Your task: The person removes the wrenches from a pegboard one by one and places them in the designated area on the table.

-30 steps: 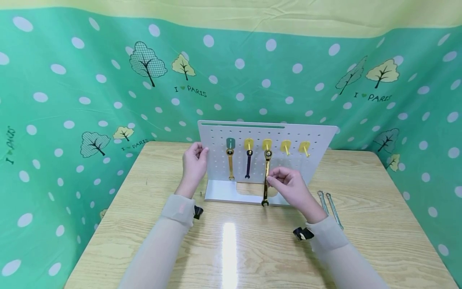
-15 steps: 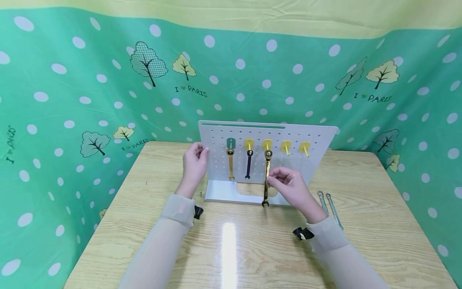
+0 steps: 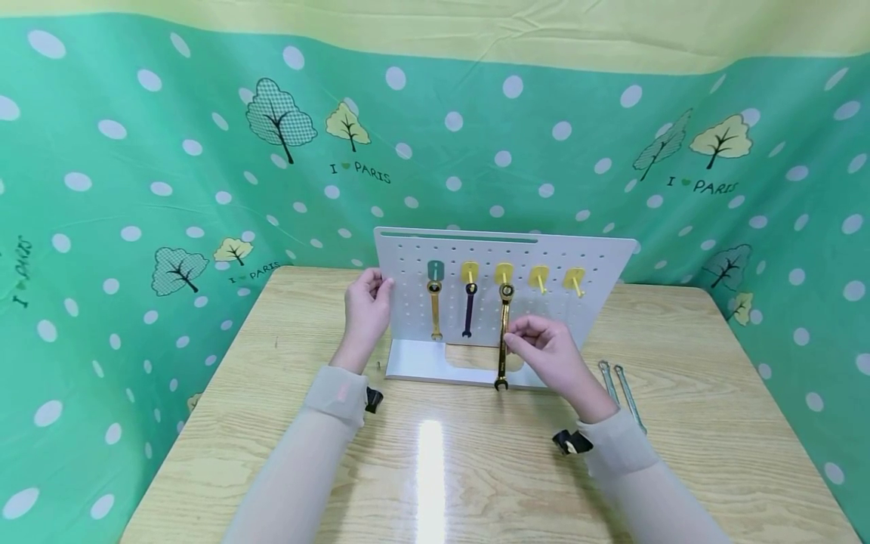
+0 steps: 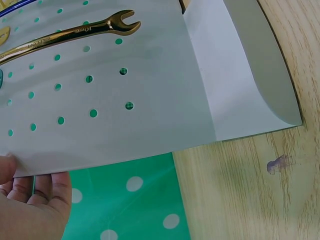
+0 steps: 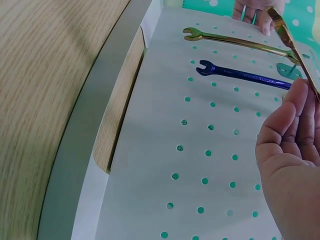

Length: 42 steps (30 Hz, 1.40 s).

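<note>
At the white pegboard's (image 3: 408, 317) left edge, my left hand (image 3: 367, 306) grips it, thumb in front and fingers behind, as the left wrist view shows too. My right hand (image 3: 544, 347) pinches a gold combination wrench (image 3: 504, 340) by its shank. The wrench's ring end is up, right at the third hook (image 3: 504, 272), and its open end points down in front of the base. To the left, another gold wrench (image 3: 436, 316) hangs below a green hook (image 3: 435, 270), and a dark blue wrench (image 5: 245, 76) hangs beside it below a yellow hook (image 3: 470, 271).
Two yellow hooks, one at the fourth place (image 3: 539, 277) and one at the fifth place (image 3: 574, 279), hold nothing. Two silver wrenches (image 3: 628, 393) lie on the wooden table (image 3: 326, 483) right of the board. A green patterned curtain (image 3: 476, 151) stands behind and at both sides.
</note>
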Each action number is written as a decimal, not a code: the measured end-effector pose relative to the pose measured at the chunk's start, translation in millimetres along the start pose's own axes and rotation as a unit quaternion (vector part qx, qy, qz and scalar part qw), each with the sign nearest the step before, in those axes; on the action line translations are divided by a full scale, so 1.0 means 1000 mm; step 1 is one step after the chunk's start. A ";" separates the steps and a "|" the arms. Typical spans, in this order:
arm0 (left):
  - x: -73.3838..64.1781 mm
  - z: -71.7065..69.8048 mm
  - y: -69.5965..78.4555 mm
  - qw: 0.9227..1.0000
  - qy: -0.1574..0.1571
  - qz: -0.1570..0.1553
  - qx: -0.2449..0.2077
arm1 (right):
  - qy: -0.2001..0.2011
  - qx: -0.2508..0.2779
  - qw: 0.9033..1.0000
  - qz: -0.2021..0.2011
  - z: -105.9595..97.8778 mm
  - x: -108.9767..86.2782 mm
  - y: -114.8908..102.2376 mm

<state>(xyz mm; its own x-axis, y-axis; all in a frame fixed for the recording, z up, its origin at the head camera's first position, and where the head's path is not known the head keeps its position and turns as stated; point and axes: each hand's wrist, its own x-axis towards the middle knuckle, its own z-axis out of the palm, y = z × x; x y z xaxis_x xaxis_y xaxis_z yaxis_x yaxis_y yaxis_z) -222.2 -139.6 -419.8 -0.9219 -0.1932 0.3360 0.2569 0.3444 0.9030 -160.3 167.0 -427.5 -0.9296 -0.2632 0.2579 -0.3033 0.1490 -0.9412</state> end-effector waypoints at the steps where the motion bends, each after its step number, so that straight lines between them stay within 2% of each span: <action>1: 0.000 0.000 0.000 1.000 0.000 0.000 0.000 | 0.002 -0.001 1.000 -0.001 0.000 0.000 0.000; 9: 0.000 0.001 0.000 1.000 0.001 0.000 0.000 | 0.006 -0.010 1.000 -0.007 -0.004 -0.004 0.000; 18: 0.000 0.001 0.001 1.000 0.005 -0.004 0.000 | 0.016 -0.035 0.999 0.012 -0.013 -0.012 0.002; 30: 0.000 0.001 0.000 1.000 0.004 -0.009 -0.006 | 0.020 -0.035 0.999 -0.001 -0.026 -0.021 0.010; 42: 0.000 0.001 0.001 1.000 -0.001 -0.010 -0.008 | 0.018 -0.048 0.999 0.017 -0.037 -0.030 0.015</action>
<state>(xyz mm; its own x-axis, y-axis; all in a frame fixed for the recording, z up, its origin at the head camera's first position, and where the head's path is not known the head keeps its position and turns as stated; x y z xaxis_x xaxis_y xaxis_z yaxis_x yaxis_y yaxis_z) -222.5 -138.5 -419.6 -0.9274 -0.1983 0.3173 0.2431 0.3254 0.9138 -145.1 212.4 -440.9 -0.9463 -0.2214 0.2357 -0.2886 0.2492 -0.9244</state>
